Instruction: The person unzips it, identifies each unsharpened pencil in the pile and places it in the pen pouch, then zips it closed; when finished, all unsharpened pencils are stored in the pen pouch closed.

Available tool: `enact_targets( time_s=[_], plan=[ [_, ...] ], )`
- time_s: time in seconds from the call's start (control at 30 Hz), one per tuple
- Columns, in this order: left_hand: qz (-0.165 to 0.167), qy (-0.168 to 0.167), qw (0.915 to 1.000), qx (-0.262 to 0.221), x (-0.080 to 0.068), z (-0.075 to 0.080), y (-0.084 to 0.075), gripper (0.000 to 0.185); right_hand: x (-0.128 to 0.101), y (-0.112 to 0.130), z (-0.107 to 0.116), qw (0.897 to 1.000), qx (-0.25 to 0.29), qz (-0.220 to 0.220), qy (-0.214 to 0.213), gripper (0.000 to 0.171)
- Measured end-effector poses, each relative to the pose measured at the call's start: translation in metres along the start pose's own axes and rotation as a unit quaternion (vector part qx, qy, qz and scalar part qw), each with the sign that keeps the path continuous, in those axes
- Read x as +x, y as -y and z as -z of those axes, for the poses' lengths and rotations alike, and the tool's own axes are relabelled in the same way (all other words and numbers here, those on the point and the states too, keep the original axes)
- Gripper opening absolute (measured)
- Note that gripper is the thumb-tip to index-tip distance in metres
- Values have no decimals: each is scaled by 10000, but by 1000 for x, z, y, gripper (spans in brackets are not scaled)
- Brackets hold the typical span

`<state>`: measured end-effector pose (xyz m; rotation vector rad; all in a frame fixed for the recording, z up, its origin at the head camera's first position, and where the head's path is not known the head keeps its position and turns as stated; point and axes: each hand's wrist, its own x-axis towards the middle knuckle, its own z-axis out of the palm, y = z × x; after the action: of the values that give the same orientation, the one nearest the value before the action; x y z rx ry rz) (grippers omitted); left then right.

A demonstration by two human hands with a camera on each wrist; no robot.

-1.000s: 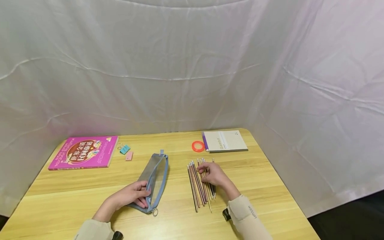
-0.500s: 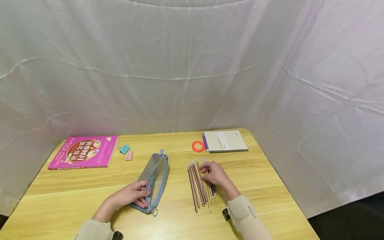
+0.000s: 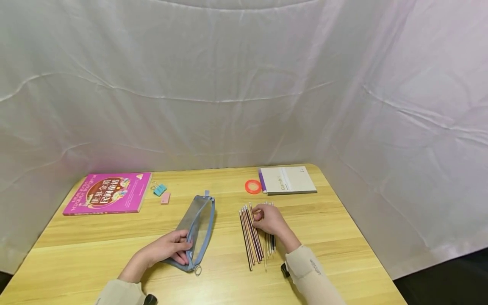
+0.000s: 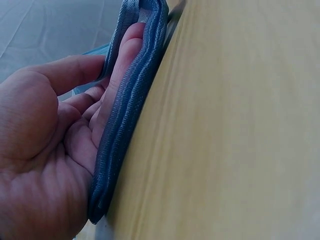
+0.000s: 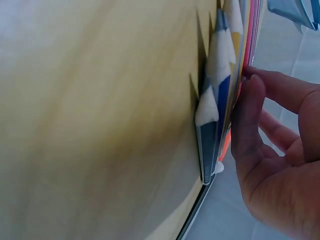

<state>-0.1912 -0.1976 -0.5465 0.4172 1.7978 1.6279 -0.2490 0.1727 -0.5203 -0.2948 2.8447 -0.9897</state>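
A blue-edged mesh pencil case (image 3: 188, 218) lies unzipped on the table in the head view. My left hand (image 3: 165, 249) grips its near side, thumb at one edge and fingers inside the mouth, as the left wrist view (image 4: 55, 135) also shows. Several striped pencils (image 3: 249, 237) lie side by side to the right of the case, erasers pointing away. Over them is my right hand (image 3: 271, 221), thumb and forefinger pinching a pencil among the row. In the right wrist view, sharpened pencil tips (image 5: 207, 107) lie beside the thumb; the pinch itself is partly hidden.
At the back left are a pink book (image 3: 108, 192), teal binder clips (image 3: 159, 189) and a pink eraser (image 3: 165, 198). An orange tape roll (image 3: 253, 187), a purple marker (image 3: 262, 180) and a notebook (image 3: 291, 180) lie at the back right. Grey curtains (image 3: 228, 127) enclose the table.
My right hand shifts slightly among the pencils, and its thumb and forefinger draw closer together. Some pencils have moved a little left. The left hand keeps its hold on the case.
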Motion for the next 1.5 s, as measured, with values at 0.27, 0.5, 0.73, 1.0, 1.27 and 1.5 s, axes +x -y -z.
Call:
enact_targets(
  time_s=[0.27,0.5,0.73,1.0,1.27,1.5],
  plan=[
    [-15,1,10000,19,0,0,0,17,5,-1,-3,9994,-31,-21,340,59],
    [-17,0,10000,-6,1,0,1,18,7,-2,-3,9982,-390,117,429,66],
    [-9,-2,10000,-43,1,1,2,19,9,-1,-3,9979,-442,11,469,76],
    [-33,-1,10000,-43,0,0,2,18,8,-3,3,9984,479,-157,236,74],
    [-41,-47,10000,-11,2,1,1,17,4,3,11,9875,1556,-253,-80,72],
    [-59,-27,10000,-39,0,-1,1,18,1,22,10,9599,2795,-189,-40,85]
  ],
)
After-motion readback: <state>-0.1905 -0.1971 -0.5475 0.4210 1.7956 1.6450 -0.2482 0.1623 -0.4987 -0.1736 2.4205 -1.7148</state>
